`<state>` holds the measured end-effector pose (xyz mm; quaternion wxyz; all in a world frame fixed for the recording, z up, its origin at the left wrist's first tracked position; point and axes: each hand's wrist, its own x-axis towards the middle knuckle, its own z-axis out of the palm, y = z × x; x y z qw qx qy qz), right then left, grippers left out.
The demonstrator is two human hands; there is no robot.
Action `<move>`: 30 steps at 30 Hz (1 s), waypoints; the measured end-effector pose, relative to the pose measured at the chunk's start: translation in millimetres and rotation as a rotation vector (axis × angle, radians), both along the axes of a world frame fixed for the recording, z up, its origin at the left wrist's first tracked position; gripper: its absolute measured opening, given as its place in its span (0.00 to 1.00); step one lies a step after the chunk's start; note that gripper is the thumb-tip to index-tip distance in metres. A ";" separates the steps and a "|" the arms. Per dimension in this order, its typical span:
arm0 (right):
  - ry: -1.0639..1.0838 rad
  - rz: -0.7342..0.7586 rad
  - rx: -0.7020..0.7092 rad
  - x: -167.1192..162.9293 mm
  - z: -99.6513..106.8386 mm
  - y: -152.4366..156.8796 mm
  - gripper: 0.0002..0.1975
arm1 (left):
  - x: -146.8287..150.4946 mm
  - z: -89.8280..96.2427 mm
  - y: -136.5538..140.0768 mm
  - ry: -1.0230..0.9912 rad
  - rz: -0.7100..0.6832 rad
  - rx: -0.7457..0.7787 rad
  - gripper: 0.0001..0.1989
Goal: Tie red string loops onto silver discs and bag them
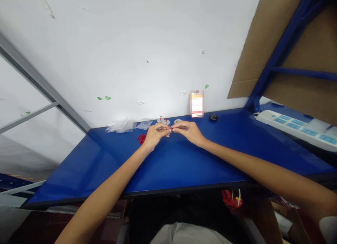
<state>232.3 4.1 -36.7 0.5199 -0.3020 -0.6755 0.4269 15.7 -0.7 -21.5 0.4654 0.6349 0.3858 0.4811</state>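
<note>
over the blue table (184,167), left hand (156,134) and right hand (190,132) — fingertips pinched — hold a near-upright disc (170,129).

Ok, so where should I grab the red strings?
I'd pinch the outer left part of the red strings from above and the left. They lie in a low, tangled-looking heap on the blue table, and the left hand crowds their right side.

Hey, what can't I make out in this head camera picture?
All in the head view:
Small piece: mostly covered by the left hand and right hand.
Red cords: partly hidden by the left hand.
Upright object: markings blurred by pixelation.
Power strip: cut off by the right edge.
</note>
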 end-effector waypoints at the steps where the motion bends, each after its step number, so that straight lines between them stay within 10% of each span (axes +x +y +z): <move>1: -0.010 -0.007 0.023 -0.1 1.2 -1.7 0.15 | -0.1 -0.6 -0.1 -0.019 -0.014 -0.025 0.22; 11: -0.537 -0.225 0.536 11.2 16.1 -2.9 0.05 | -4.9 -2.5 5.9 0.034 -0.093 -0.046 0.20; 21: -0.747 -0.142 0.594 16.3 22.0 -3.8 0.06 | 0.1 0.5 1.1 0.462 0.001 0.476 0.07; 30: -0.805 -0.233 0.695 17.1 17.5 4.1 0.09 | -26.4 9.8 32.7 0.674 0.290 0.488 0.06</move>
